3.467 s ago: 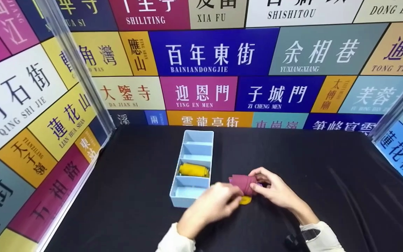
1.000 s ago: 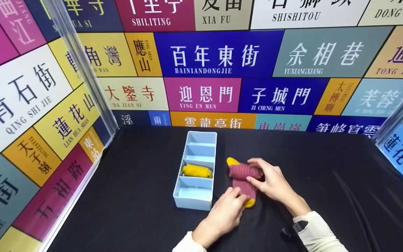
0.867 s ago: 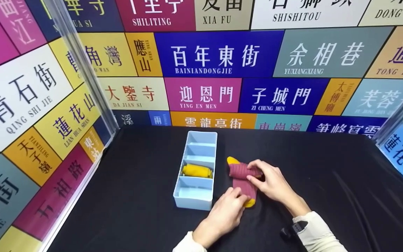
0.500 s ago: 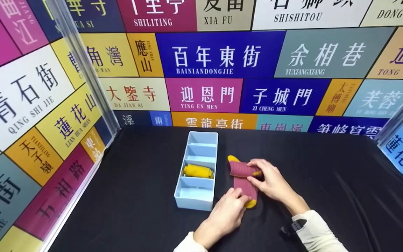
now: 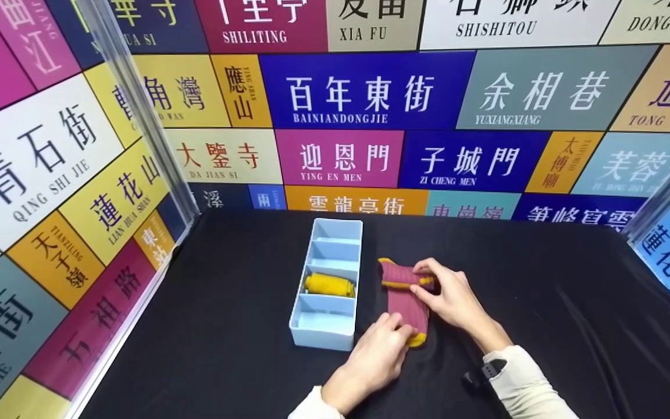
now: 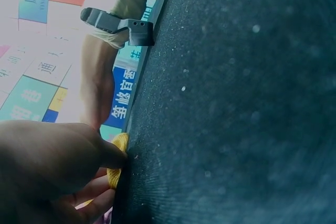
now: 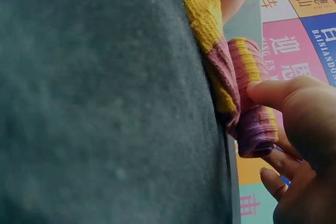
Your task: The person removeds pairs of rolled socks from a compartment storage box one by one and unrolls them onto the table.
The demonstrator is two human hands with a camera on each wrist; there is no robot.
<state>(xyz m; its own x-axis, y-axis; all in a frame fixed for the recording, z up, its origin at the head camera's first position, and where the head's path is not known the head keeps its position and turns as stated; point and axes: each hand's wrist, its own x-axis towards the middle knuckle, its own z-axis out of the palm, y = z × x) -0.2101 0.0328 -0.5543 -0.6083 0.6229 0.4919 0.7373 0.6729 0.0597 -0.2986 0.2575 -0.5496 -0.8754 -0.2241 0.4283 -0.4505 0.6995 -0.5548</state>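
A maroon sock (image 5: 407, 307) with yellow parts lies on the black cloth, its far end wound into a roll (image 5: 398, 275). My left hand (image 5: 373, 352) pinches the yellow near end of the sock (image 6: 118, 174) between thumb and fingers. At the roll's right end, my right hand (image 5: 457, 299) grips it with thumb and fingertips. In the right wrist view the roll (image 7: 254, 90) shows yellow bands and a purple inner layer. Whether one or two socks are in the roll, I cannot tell.
Left of the sock stands a light blue box (image 5: 322, 338) with several compartments. A rolled yellow cloth item (image 5: 329, 285) sits in one of them. Black cloth (image 5: 230, 326) covers the table, and sign-printed walls (image 5: 358, 87) rise behind and beside it.
Earlier the maroon bundle was bunched between both hands; it then came to lie with its near part flat. Over the last half second the roll has turned, bringing a yellow band into view.
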